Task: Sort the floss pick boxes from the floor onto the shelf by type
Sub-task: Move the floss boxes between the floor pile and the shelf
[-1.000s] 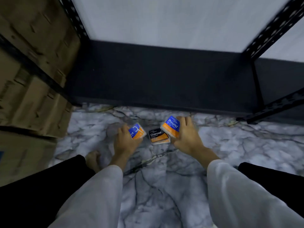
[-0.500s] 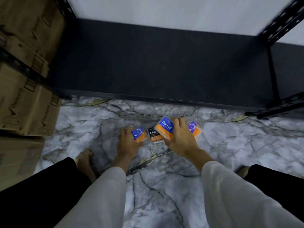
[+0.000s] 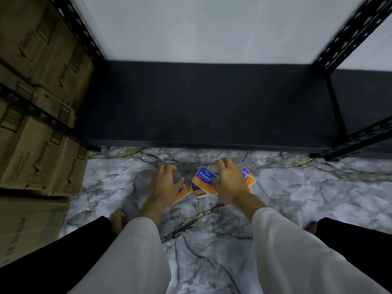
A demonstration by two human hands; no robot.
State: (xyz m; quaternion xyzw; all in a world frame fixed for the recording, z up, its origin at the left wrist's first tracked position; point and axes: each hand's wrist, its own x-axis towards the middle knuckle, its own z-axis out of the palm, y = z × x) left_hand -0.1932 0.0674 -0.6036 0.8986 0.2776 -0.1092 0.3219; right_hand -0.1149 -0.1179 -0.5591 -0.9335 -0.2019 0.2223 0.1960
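- A grey-white marble floor [image 3: 212,262] with dark and gold veins is filling the lower half of the view, running up to the front edge of a low black shelf [image 3: 201,107].
- Perforated black metal uprights [image 3: 352,32] are framing the shelf, and a pale wall [image 3: 201,26] is standing behind it.
- Brown cardboard cartons [image 3: 40,132] are sitting stacked on racking at the left.
- The person is crouching, with both white sleeves [image 3: 135,257] reaching forward and dark trouser legs at either side.
- The left hand [image 3: 164,184] is lying palm-down on the floor with fingers spread and lightly bent, its thumb resting on a blue-and-orange box [image 3: 182,193]; whether it is actually gripping that box I cannot tell.
- The right hand [image 3: 228,180] is hovering with fingers loosely curled between two boxes, its thumb touching the "Round" box [image 3: 204,180]; a firm grip is not showing.
- The "Round" box is tilting, blue on top and orange below, overlapping a dark box [image 3: 196,188] beneath it.
- Another blue-and-orange box [image 3: 249,179] is peeking out on the floor at the right of the right hand.
- All the boxes are sitting on the floor just in front of the shelf edge.
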